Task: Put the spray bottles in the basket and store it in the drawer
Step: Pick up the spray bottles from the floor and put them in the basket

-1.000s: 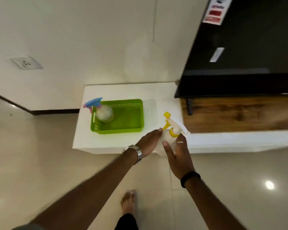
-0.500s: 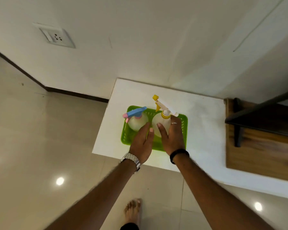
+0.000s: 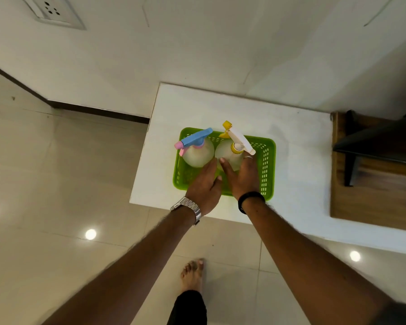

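Both bottles stand upright in the basket (image 3: 268, 170) near the tabletop's (image 3: 298, 170) front left corner, side by side to fit; my right hand (image 3: 243, 175) wraps the yellow bottle (image 3: 227, 153), seating it; my left hand (image 3: 205, 182) lies flat and open, fingertips touching the blue bottle (image 3: 197, 152), gripping nothing; drawer not seen.

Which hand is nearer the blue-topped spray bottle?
Left. The left hand reaches the blue-topped spray bottle; the right hand grips the yellow-topped bottle beside it.
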Demonstrator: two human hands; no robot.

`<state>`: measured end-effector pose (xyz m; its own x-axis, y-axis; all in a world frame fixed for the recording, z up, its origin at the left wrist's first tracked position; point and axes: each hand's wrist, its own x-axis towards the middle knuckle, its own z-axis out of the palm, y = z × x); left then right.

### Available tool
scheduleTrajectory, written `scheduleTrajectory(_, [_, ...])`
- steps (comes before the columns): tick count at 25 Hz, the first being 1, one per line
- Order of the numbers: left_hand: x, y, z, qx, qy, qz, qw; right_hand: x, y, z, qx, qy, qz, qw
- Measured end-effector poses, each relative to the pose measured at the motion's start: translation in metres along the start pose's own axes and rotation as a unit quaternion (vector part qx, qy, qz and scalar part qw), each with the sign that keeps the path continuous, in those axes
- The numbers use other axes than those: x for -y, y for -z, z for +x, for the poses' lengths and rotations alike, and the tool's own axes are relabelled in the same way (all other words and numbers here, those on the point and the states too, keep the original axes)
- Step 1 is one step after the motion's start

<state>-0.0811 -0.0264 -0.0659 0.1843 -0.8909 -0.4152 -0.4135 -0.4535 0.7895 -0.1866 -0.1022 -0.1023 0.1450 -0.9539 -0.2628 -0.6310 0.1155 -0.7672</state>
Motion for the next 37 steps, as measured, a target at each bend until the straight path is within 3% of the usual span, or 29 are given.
scheduleTrajectory(3, [-0.008, 0.002, -0.016, -0.060, -0.020, 0.010, 0.998, 0.002, 0.015, -0.018, -0.007, 0.013, 0.011, 1.000])
scheduleTrajectory(6, [-0.023, -0.010, -0.042, -0.113, -0.121, 0.026, 0.986, -0.012, 0.044, -0.054, -0.037, 0.095, -0.072, 0.992])
scheduleTrajectory(8, [-0.037, -0.032, -0.064, -0.087, -0.196, 0.076, 0.974, -0.031, 0.069, -0.087, -0.050, 0.137, -0.144, 0.979])
scheduleTrajectory(11, [-0.045, -0.081, -0.090, -0.019, -0.261, 0.167, 0.951, -0.079, 0.107, -0.135, -0.010, 0.126, -0.230, 0.965])
scheduleTrajectory(16, [-0.042, -0.181, -0.132, 0.162, -0.207, 0.388, 0.884, -0.206, 0.186, -0.226, 0.087, -0.013, -0.314, 0.945])
scheduleTrajectory(18, [-0.049, -0.237, -0.154, 0.226, -0.187, 0.445, 0.846, -0.267, 0.225, -0.277, 0.087, -0.078, -0.303, 0.946])
scheduleTrajectory(21, [-0.063, -0.327, -0.185, 0.257, -0.207, 0.499, 0.801, -0.348, 0.280, -0.353, 0.054, -0.165, -0.265, 0.948])
scheduleTrajectory(25, [-0.100, -0.502, -0.248, 0.314, -0.282, 0.514, 0.747, -0.469, 0.362, -0.470, -0.005, -0.297, -0.190, 0.936])
scheduleTrajectory(31, [-0.145, -0.743, -0.351, 0.396, -0.351, 0.513, 0.676, -0.620, 0.452, -0.624, -0.078, -0.444, -0.132, 0.883])
scheduleTrajectory(37, [-0.155, -0.894, -0.406, 0.441, -0.388, 0.511, 0.628, -0.717, 0.490, -0.697, -0.118, -0.530, -0.107, 0.833])
